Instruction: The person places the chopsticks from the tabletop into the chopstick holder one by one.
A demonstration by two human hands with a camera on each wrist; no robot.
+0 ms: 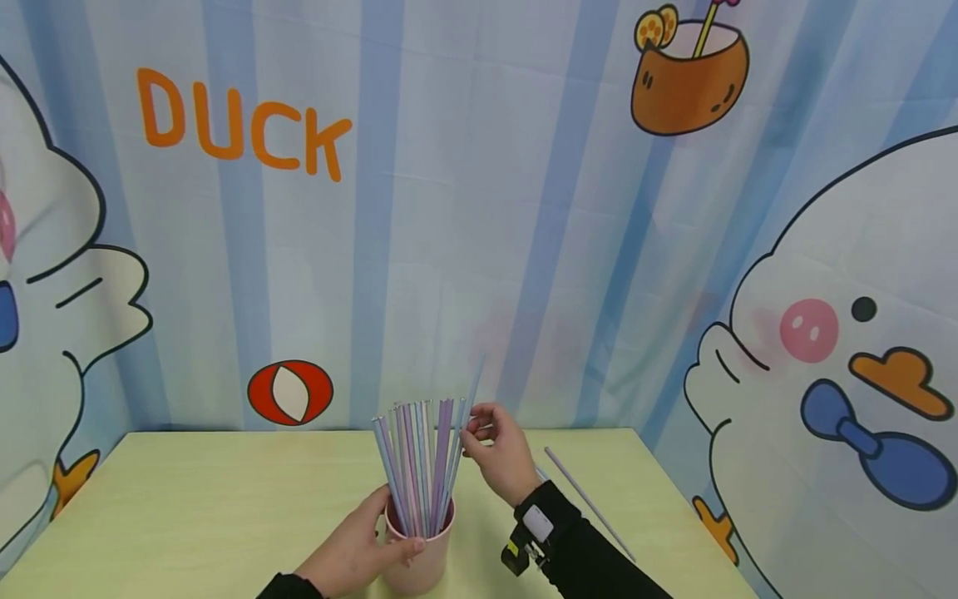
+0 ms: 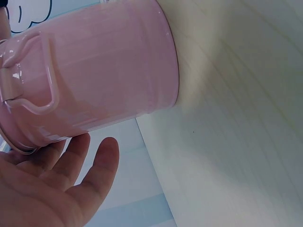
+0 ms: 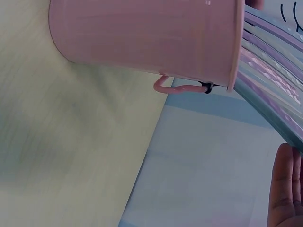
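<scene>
A small pink metal pail [image 1: 419, 570] stands upright on the table, holding a bundle of purple, blue and clear drinking straws [image 1: 412, 466]. My left hand [image 1: 352, 545] holds the pail near its rim, thumb across the front. The left wrist view shows that hand's fingers against the side of the pail [image 2: 109, 61]. At the bundle's right side, my right hand [image 1: 497, 453] pinches a blue straw [image 1: 476, 387] that sticks up above the others, its lower end inside the pail. Part of the right hand [image 3: 285, 189] shows beside the straws in the right wrist view.
On the table right of the pail, a purple straw [image 1: 590, 503] lies partly behind the right forearm, with a bluish straw [image 1: 541, 472] beside it. Wire handle loops [image 3: 182, 89] stick out from the pail. A printed duck curtain [image 1: 464, 208] hangs behind the table's far edge.
</scene>
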